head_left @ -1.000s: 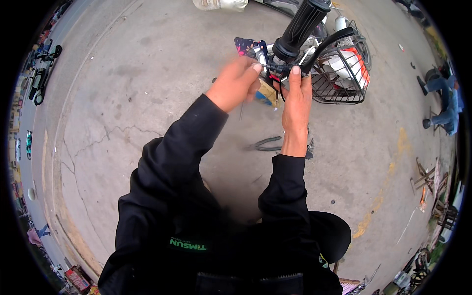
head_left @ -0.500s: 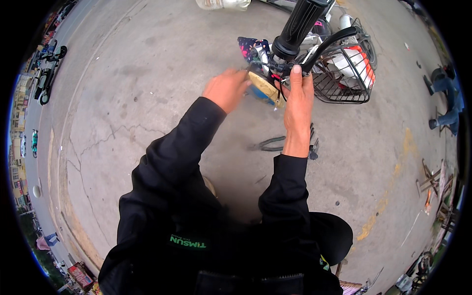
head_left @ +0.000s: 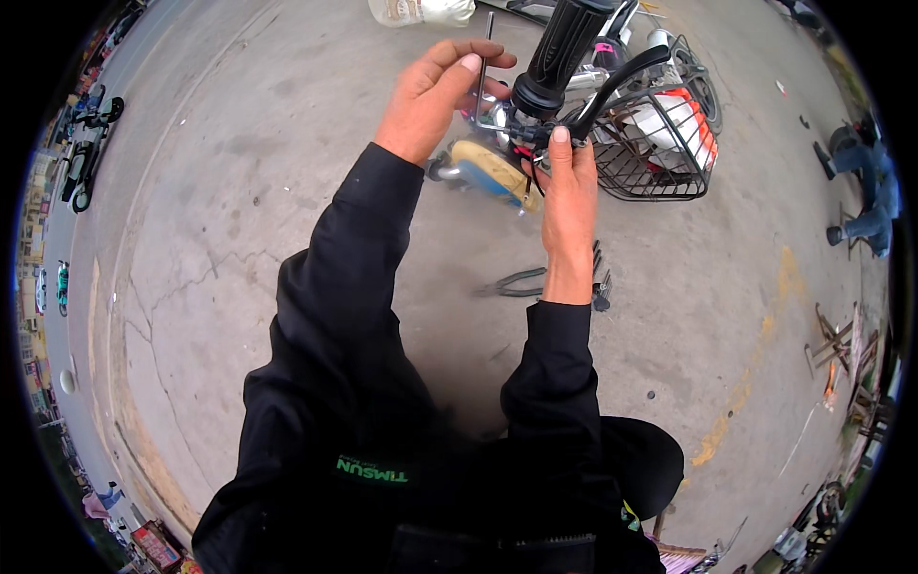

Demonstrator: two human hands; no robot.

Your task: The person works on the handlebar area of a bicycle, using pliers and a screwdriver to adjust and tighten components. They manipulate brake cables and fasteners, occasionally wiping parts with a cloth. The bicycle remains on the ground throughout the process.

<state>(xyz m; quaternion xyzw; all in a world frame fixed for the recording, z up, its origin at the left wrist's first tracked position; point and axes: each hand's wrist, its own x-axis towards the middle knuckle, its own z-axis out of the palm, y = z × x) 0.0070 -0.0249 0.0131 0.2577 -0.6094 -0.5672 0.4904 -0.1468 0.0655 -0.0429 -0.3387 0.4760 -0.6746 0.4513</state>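
Observation:
An L-shaped hex key (head_left: 480, 107) stands with its long arm upright, its short end at the clamp beside a black rubber handlebar grip (head_left: 557, 59). My left hand (head_left: 430, 94) pinches the long arm between thumb and fingers. At the base of the black brake lever (head_left: 620, 86), my right hand (head_left: 570, 196) is closed, thumb on top; its other fingers are mostly hidden underneath. Below the clamp shows a yellow and blue part (head_left: 492, 170), blurred. On the ground by my right wrist lie pliers (head_left: 521, 281), partly covered by my forearm.
A black wire basket (head_left: 660, 182) with red and white bags sits right of the handlebar. A pale sack (head_left: 421, 10) lies at the far edge. Another person's legs in blue (head_left: 868, 196) show at the right. Beyond the pavement at left stands a parked motorbike (head_left: 88, 158).
My left hand has moved up and away from me, with the hex key's long arm now upright in plain sight. My right hand keeps its hold on the lever base.

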